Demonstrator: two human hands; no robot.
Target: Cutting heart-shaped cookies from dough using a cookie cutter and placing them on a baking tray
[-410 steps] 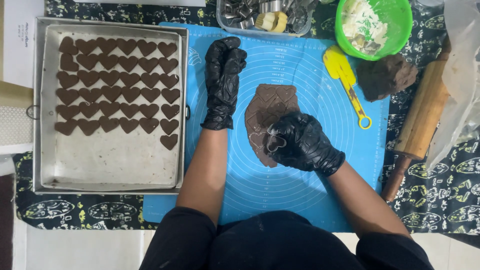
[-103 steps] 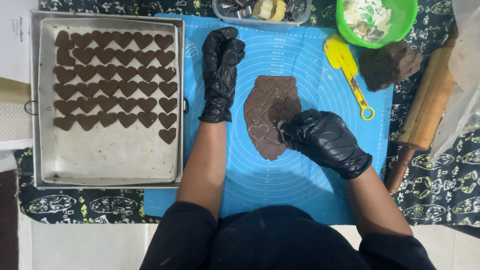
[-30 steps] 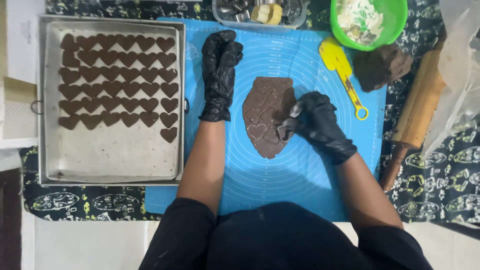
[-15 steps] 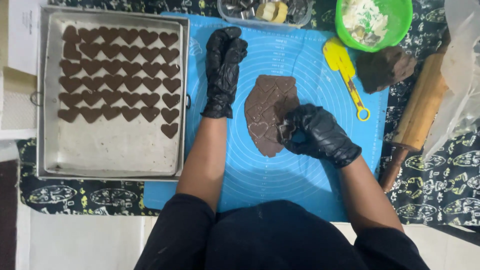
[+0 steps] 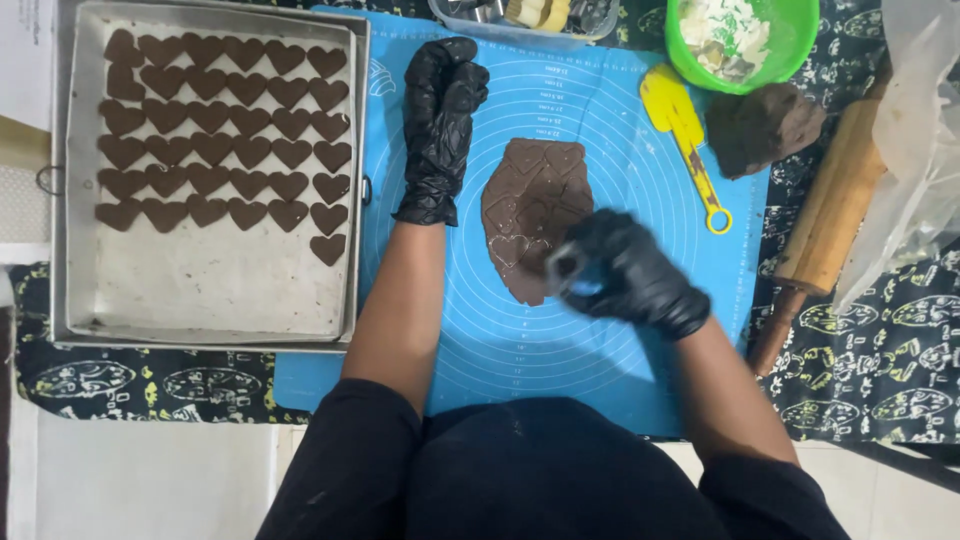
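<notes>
Both my hands wear black gloves. My left hand (image 5: 440, 120) lies flat, fingers together, on the blue silicone mat (image 5: 600, 330), just left of the rolled brown dough sheet (image 5: 535, 195). Heart outlines are pressed into the dough. My right hand (image 5: 630, 270), blurred by motion, grips a small metal cookie cutter (image 5: 562, 265) at the dough's lower right edge, partly off the dough. Left of the mat stands a metal baking tray (image 5: 200, 290) holding several rows of brown heart-shaped cookies (image 5: 215, 140).
A yellow scraper (image 5: 685, 130) lies on the mat's upper right. Beside it sit a lump of brown dough (image 5: 760, 125), a green bowl (image 5: 740, 40) and a wooden rolling pin (image 5: 820, 220). A clear container (image 5: 530, 15) stands at the top edge; a plastic bag (image 5: 915, 130) lies far right.
My right hand with the cutter has slid down and slightly right, from over the dough toward its lower right edge. The left hand has stayed put on the mat.
</notes>
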